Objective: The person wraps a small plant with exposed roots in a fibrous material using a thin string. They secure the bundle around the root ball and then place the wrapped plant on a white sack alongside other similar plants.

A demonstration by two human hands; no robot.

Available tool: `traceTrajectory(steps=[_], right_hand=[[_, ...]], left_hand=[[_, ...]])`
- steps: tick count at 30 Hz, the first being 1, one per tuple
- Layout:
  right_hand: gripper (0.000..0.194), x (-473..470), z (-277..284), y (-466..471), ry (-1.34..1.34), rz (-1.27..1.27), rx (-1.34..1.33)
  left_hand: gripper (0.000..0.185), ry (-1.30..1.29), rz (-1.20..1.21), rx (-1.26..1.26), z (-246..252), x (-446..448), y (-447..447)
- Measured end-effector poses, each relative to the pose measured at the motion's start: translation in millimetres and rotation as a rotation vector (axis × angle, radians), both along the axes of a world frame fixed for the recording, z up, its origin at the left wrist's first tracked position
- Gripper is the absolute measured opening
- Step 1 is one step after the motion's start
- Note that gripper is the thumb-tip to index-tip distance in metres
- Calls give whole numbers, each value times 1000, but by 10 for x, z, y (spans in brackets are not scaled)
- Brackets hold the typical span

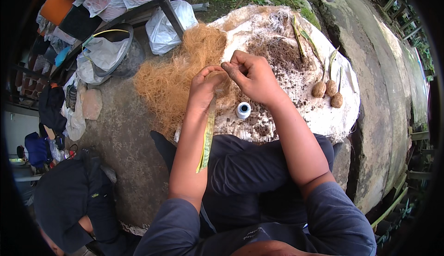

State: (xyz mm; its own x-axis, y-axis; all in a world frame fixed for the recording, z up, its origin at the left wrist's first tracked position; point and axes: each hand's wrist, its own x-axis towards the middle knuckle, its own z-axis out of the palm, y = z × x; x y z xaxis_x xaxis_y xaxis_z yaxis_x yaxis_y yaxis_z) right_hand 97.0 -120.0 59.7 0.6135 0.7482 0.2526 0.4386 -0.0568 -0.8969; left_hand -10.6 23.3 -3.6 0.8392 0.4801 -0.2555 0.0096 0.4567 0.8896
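My left hand (204, 87) is curled around a small clump of brown coconut fibre (222, 81), partly hidden by the fingers. From that clump a long green leaf with yellow edges (208, 138) hangs down along my left forearm. Close beside it, my right hand (255, 77) pinches thumb and forefinger together; whether a thread is between them is too small to tell. Below the hands a white spool of thread (243, 110) stands on a pale woven sack (341, 124). Three fibre-wrapped balls with leaves, one being this ball (319, 89), lie to the right.
Loose coconut fibre (173, 89) is heaped at the left of the sack. Dark soil (277, 53) and tangled white thread (275, 21) lie on it. Further left are a bucket (137, 56), a white plastic bag (170, 27) and a flat stone (92, 104). Another person (66, 193) sits at lower left.
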Motion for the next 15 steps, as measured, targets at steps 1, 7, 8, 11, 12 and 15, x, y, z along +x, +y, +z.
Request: traceTrajectory(steps=[1, 7, 8, 11, 12, 15], right_hand=[[30, 12, -4, 3, -52, -22, -14], [30, 33, 30, 2, -267, -115, -51], [29, 47, -3, -1, -295, -141, -29], [33, 86, -118, 44, -383, -223, 95], [37, 105, -153, 61, -413, -251, 144], [33, 160, -209, 49, -414, -261, 141]], left_hand=[[10, 1, -14, 47, -7, 2, -11], [11, -36, -85, 257, -13, 14, -68], [11, -38, -101, 290, 18, 15, -88], [13, -87, -175, 251, 50, 8, -86], [14, -97, -186, 272, 60, 9, -85], [14, -125, -206, 292, 80, 6, -86]])
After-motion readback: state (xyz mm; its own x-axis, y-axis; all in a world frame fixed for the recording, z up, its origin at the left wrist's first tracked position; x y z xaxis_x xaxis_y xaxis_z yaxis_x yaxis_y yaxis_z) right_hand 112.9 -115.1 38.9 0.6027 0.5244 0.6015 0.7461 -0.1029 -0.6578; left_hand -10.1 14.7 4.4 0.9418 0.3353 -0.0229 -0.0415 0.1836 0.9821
